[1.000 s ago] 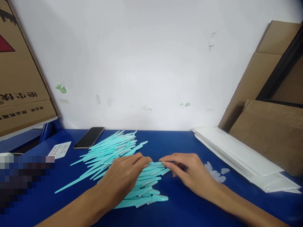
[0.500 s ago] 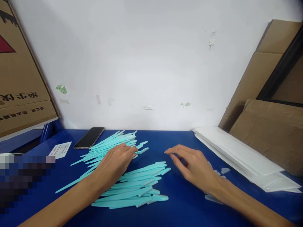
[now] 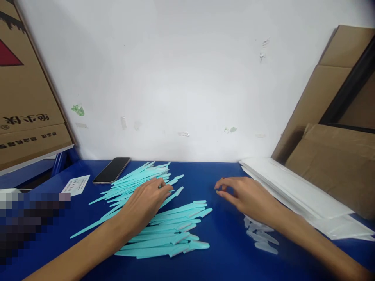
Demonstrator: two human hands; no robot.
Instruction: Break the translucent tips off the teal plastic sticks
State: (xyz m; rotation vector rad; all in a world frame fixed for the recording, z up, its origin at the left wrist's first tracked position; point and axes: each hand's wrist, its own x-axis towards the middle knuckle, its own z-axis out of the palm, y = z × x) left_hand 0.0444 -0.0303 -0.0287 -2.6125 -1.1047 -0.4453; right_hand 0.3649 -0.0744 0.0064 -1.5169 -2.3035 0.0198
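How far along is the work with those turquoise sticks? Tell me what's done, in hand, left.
Done: a near batch of flat turquoise plastic sticks lies lined up side by side. In hand: the left hand rests on the looser far heap of sticks; the right hand hovers empty over the blue table. Left: that far heap.

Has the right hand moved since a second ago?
Yes. The right hand has left the near pile of teal sticks and drawn back rightward, toward the stack of white sheets, judged against the phone.
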